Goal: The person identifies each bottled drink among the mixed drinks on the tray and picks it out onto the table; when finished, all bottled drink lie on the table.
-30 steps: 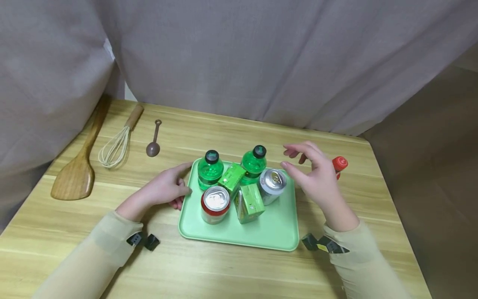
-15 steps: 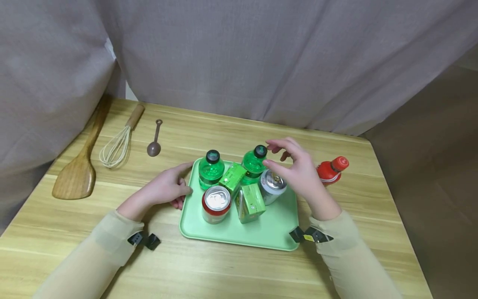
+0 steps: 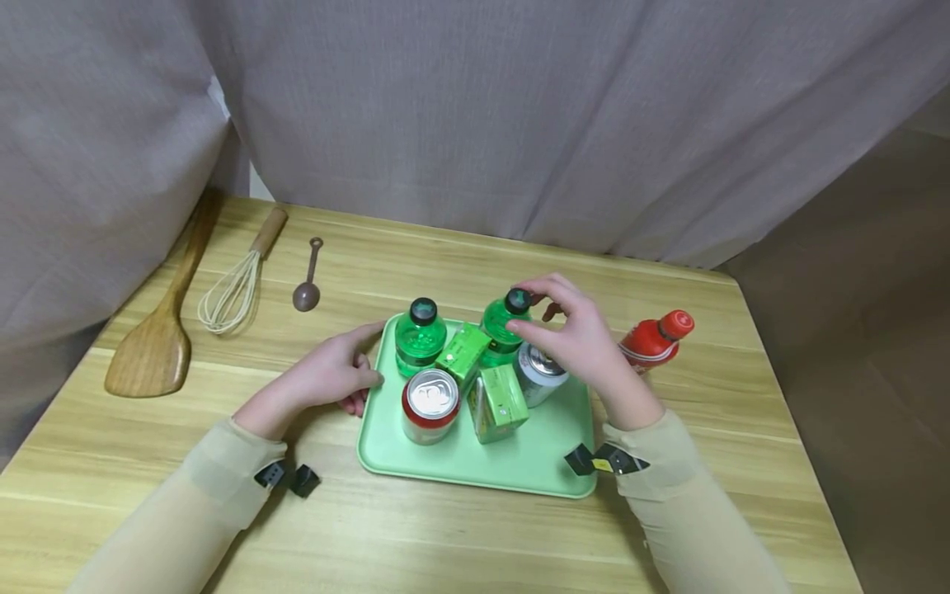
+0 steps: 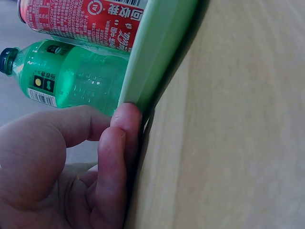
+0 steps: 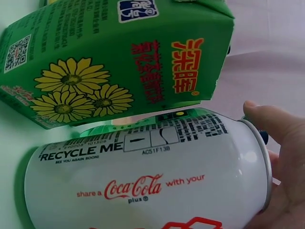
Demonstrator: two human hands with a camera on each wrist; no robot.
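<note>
Forearms (image 3: 185,495) slanted up from the frame's bottom edge. At centre left, the left hand (image 3: 337,371) pinched the green tray (image 3: 460,466), lying lower centre; the right hand (image 3: 579,338) curved around a green bottle (image 3: 496,322), contact unclear. Wooden tabletop (image 3: 416,536) spread beneath; grey curtain (image 3: 475,124) filled the top.

The tray (image 3: 475,466) sits on the surface (image 3: 416,540). At its back are the left bottle (image 3: 419,340) and the right bottle (image 3: 496,324), with the back carton (image 3: 463,350) between. In front, left to right, come the Coca-Cola can (image 3: 430,411), front carton (image 3: 500,399) and Coca-Cola plus can (image 3: 537,381). Left of the tray lie the measuring spoon (image 3: 306,296), then whisk (image 3: 261,242), then spatula (image 3: 159,340); right of the tray, the third bottle (image 3: 651,341).
</note>
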